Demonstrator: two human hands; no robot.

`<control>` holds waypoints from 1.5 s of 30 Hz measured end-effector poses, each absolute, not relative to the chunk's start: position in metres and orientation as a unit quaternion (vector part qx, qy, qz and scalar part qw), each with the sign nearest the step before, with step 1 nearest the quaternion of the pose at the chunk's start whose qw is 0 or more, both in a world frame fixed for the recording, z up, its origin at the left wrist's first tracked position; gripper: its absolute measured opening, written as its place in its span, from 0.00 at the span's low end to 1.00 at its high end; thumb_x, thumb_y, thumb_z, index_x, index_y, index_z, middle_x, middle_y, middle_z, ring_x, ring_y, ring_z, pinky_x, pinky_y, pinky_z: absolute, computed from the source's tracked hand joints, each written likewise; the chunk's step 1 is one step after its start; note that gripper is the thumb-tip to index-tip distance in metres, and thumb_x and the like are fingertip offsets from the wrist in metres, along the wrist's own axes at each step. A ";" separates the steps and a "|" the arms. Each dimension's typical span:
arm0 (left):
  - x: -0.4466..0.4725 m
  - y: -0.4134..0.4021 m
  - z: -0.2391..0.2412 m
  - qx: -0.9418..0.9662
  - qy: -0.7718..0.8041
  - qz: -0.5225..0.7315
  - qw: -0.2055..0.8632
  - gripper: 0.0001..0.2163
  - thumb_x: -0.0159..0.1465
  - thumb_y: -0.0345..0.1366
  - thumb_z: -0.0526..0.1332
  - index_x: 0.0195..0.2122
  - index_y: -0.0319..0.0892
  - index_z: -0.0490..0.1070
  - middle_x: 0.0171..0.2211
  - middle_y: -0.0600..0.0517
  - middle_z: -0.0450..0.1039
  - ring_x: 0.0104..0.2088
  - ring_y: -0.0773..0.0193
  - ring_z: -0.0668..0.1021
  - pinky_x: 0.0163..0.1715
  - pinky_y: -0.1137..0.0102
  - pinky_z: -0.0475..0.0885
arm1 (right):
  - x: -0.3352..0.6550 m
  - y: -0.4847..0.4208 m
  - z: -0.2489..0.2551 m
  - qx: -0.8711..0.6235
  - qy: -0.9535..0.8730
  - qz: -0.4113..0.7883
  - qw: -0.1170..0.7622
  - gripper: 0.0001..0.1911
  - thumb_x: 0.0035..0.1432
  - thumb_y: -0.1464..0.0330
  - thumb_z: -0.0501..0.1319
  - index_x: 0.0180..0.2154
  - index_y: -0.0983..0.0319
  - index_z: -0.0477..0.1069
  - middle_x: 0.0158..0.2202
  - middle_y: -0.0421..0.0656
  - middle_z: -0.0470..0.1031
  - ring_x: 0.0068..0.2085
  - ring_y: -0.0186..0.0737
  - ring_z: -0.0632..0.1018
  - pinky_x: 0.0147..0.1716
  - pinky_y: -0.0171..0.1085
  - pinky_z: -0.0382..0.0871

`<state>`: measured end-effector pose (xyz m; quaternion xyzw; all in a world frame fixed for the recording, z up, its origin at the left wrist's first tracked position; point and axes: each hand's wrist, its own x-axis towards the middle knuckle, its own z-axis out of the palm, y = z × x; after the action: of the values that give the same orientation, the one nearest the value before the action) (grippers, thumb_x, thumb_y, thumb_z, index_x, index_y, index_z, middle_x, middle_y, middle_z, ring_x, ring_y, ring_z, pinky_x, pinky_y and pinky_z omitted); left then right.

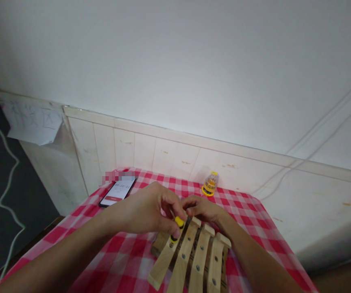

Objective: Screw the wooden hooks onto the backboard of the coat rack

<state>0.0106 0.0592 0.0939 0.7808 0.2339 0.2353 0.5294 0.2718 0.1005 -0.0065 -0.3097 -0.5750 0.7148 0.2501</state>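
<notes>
One hand (158,209) grips a screwdriver (179,221) — phone digits (122,186) blurred.

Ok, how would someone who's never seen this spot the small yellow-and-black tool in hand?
Start with the red-and-white checked cloth and find the slatted wooden piece near the bottom of the picture. At its leftmost slat, the left hand pinches the yellow-and-black tool. Unlike the yellow container standing near the wall, it is held and has no clear cover.

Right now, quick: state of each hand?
Left hand: closed, holding a slim yellow-and-black screwdriver.
Right hand: curled by pale wooden slats; grip cannot be told.
</notes>
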 end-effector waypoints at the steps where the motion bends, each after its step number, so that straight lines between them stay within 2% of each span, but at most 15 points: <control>1: 0.011 0.059 0.093 0.776 0.230 0.236 0.539 0.11 0.53 0.35 0.75 0.38 0.40 0.83 0.35 0.49 0.85 0.34 0.62 0.83 0.36 0.71 0.76 | 0.272 0.101 -0.007 -0.310 -0.575 0.715 0.249 0.25 0.41 0.56 0.80 0.38 0.65 0.84 0.33 0.41 0.82 0.32 0.35 0.77 0.38 0.34 0.69; 6: 0.016 0.060 0.087 0.755 0.212 0.237 0.574 0.11 0.54 0.34 0.73 0.39 0.39 0.82 0.35 0.49 0.83 0.32 0.64 0.82 0.32 0.73 0.74 | 0.272 0.102 -0.009 -0.312 -0.571 0.717 0.250 0.27 0.39 0.56 0.81 0.40 0.64 0.84 0.33 0.40 0.82 0.32 0.34 0.76 0.37 0.33 0.68; 11: 0.018 0.061 0.083 0.759 0.207 0.247 0.566 0.08 0.56 0.29 0.70 0.38 0.40 0.78 0.34 0.54 0.81 0.30 0.69 0.79 0.31 0.76 0.72 | 0.273 0.101 -0.011 -0.314 -0.561 0.723 0.254 0.23 0.41 0.58 0.81 0.37 0.65 0.83 0.31 0.40 0.81 0.30 0.33 0.76 0.37 0.34 0.69; 15: 0.021 0.062 0.078 0.720 0.180 0.259 0.618 0.12 0.52 0.30 0.75 0.36 0.41 0.76 0.32 0.56 0.79 0.30 0.69 0.78 0.32 0.75 0.72 | 0.272 0.099 -0.011 -0.318 -0.553 0.726 0.256 0.21 0.42 0.59 0.80 0.35 0.64 0.83 0.31 0.39 0.81 0.30 0.33 0.76 0.37 0.34 0.69; 22: 0.018 0.067 0.075 0.702 0.155 0.246 0.650 0.15 0.49 0.32 0.79 0.36 0.39 0.80 0.32 0.54 0.79 0.31 0.68 0.80 0.33 0.75 0.74 | 0.273 0.100 -0.008 -0.323 -0.563 0.720 0.245 0.24 0.43 0.61 0.80 0.42 0.66 0.83 0.34 0.42 0.83 0.32 0.36 0.78 0.37 0.35 0.69; 26: 0.017 0.068 0.075 0.717 0.149 0.256 0.631 0.14 0.50 0.32 0.79 0.37 0.40 0.82 0.32 0.54 0.79 0.30 0.69 0.79 0.32 0.76 0.73 | 0.273 0.101 -0.009 -0.324 -0.569 0.714 0.249 0.25 0.43 0.59 0.80 0.42 0.65 0.83 0.36 0.43 0.83 0.34 0.37 0.79 0.39 0.35 0.70; 33: 0.016 0.069 0.080 0.741 0.128 0.250 0.610 0.11 0.54 0.33 0.77 0.39 0.41 0.84 0.37 0.49 0.83 0.35 0.64 0.83 0.35 0.74 0.77 | 0.274 0.104 -0.010 -0.318 -0.585 0.705 0.244 0.24 0.42 0.59 0.80 0.41 0.65 0.84 0.36 0.43 0.83 0.34 0.36 0.79 0.39 0.34 0.70; 39: 0.014 0.071 0.082 0.754 0.124 0.245 0.597 0.12 0.55 0.30 0.75 0.41 0.43 0.85 0.38 0.49 0.84 0.35 0.64 0.83 0.36 0.75 0.76 | 0.275 0.105 -0.011 -0.313 -0.592 0.703 0.240 0.27 0.43 0.56 0.79 0.43 0.64 0.84 0.38 0.44 0.83 0.35 0.37 0.79 0.40 0.35 0.71; 45: 0.010 0.070 0.087 0.790 0.133 0.232 0.551 0.12 0.58 0.29 0.73 0.44 0.44 0.85 0.40 0.48 0.84 0.38 0.62 0.83 0.41 0.71 0.76 | 0.275 0.106 -0.011 -0.314 -0.591 0.702 0.244 0.27 0.42 0.57 0.80 0.42 0.64 0.84 0.36 0.43 0.82 0.35 0.37 0.78 0.43 0.36 0.70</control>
<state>0.0105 0.0697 0.0870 0.7901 0.1332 0.2324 0.5514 0.2754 0.1059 -0.0112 -0.3139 -0.5907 0.7020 0.2443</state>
